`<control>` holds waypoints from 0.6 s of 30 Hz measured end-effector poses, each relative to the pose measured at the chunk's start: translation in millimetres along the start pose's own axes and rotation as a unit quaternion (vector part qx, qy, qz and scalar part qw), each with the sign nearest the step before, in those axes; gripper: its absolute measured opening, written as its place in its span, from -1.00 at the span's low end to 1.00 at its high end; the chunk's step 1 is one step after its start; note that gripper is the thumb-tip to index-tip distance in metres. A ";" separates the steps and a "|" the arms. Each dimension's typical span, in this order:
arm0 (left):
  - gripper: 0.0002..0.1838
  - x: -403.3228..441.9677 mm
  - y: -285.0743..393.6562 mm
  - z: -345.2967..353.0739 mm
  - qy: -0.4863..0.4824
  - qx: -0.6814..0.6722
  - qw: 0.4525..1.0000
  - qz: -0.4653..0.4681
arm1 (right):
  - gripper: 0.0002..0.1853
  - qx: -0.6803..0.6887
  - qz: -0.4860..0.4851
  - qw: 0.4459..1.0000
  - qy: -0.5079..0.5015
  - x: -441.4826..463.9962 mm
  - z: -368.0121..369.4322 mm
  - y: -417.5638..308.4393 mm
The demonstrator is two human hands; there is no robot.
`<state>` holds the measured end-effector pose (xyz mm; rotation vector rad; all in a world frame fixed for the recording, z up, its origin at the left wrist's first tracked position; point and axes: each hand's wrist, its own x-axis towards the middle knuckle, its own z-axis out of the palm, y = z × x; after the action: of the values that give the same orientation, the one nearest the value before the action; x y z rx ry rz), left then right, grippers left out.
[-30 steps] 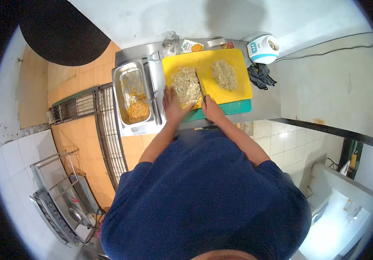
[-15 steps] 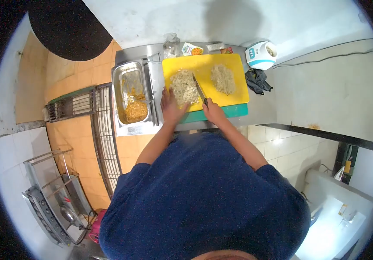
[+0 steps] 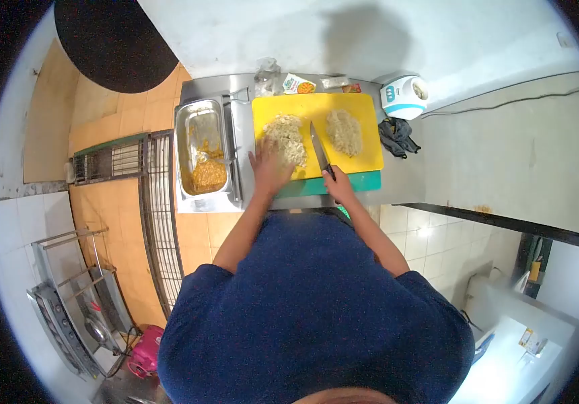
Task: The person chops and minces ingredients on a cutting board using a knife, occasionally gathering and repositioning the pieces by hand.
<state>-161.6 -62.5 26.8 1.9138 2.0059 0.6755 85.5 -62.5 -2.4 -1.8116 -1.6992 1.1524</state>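
A yellow cutting board (image 3: 313, 104) carries two heaps of finely chopped pale food, a left heap (image 3: 287, 135) and a right heap (image 3: 344, 132). My left hand (image 3: 272, 170) lies at the lower left edge of the left heap, fingers spread and touching it or just over it. In my right hand (image 3: 340, 186), closed around the handle, is a kitchen knife (image 3: 319, 146). Its blade points away from me, over the bare strip between the heaps. Under the yellow board a green board (image 3: 363, 180) sticks out on my side.
Left of the boards sits a steel pan (image 3: 180, 145) with orange-brown food inside. Along the back stand a clear plastic bag (image 3: 267, 75) and a printed packet (image 3: 299, 85). A white and blue appliance (image 3: 404, 97) and a black plastic bag (image 3: 398, 137) are at the right.
The knife has shifted right, from the left heap's edge to the gap between the heaps. My right hand has come closer to me. My left hand stays beside the left heap.
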 end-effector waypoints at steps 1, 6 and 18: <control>-0.30 5.0 4.4 -0.5 0.023 -0.018 0.999 0.029 | -0.71 0.015 0.012 1.000 -0.012 -3.4 -4.8 -5.8; -0.74 61.1 24.5 7.6 0.068 -0.067 0.992 0.085 | -0.69 0.037 0.017 0.999 -0.018 -3.1 -23.6 -8.8; -0.84 174.5 22.1 60.4 -0.124 0.119 0.967 0.190 | -0.79 0.242 0.129 0.950 -0.152 -0.2 -98.6 -12.5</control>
<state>-125.4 118.7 6.3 2.4209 1.6444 0.2629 154.5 -36.6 64.2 -1.6261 -1.1853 1.8519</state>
